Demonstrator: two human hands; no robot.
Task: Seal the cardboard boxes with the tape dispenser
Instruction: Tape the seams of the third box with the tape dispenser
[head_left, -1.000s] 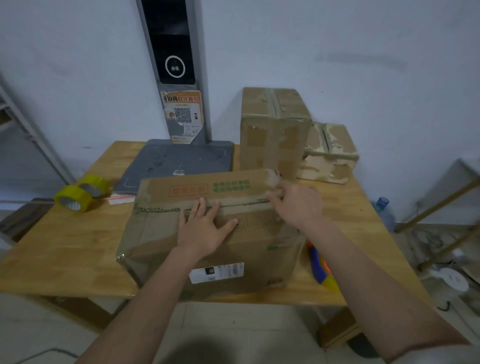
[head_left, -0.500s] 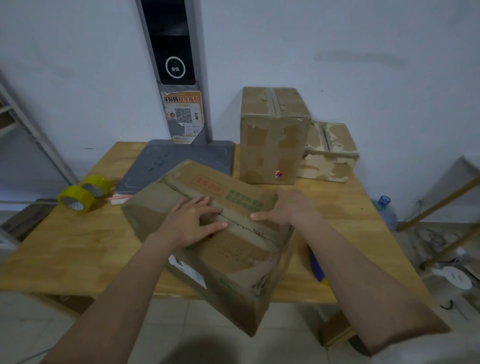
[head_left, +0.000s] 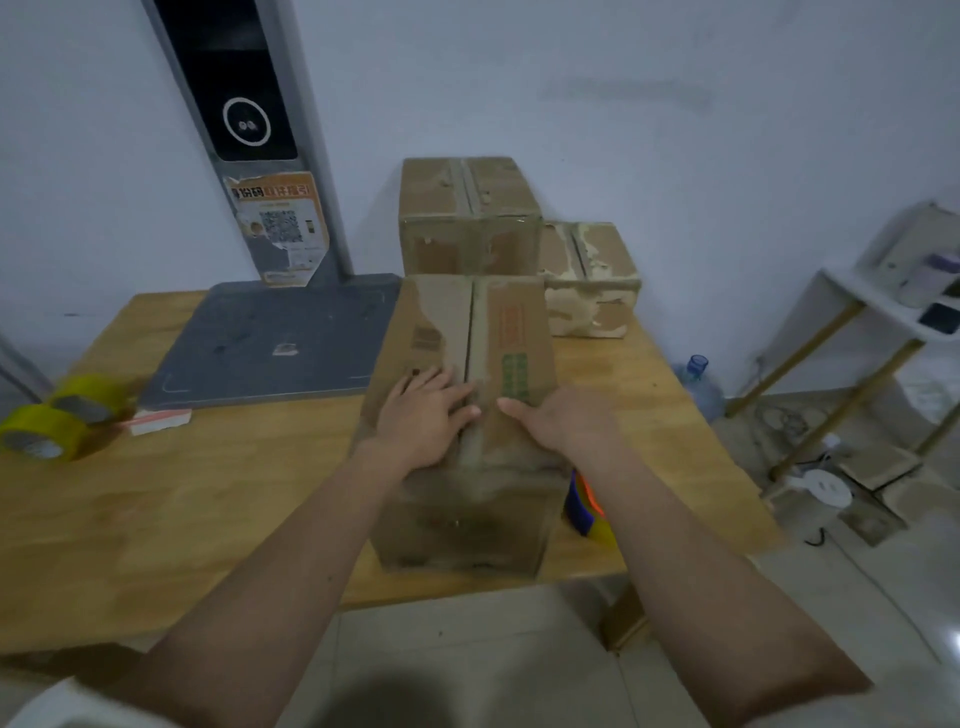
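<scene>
Wooden table (head_left: 208, 493) held my box (head_left: 467, 364), green and red print unreadable; left hand (head_left: 423, 421) and right hand (head_left: 558, 423) lay flat on it, gripping nothing, 2 yellow tape rolls (head_left: 52, 421) off left.

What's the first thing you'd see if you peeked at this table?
Right in the middle, near the front edge of the wooden table, stands a brown cardboard box, with the left hand and right hand lying flat on its top, one each side of the middle seam. Behind it by the wall sit two more taped boxes, and bright yellow tape rolls lie at the table's far left.
</scene>
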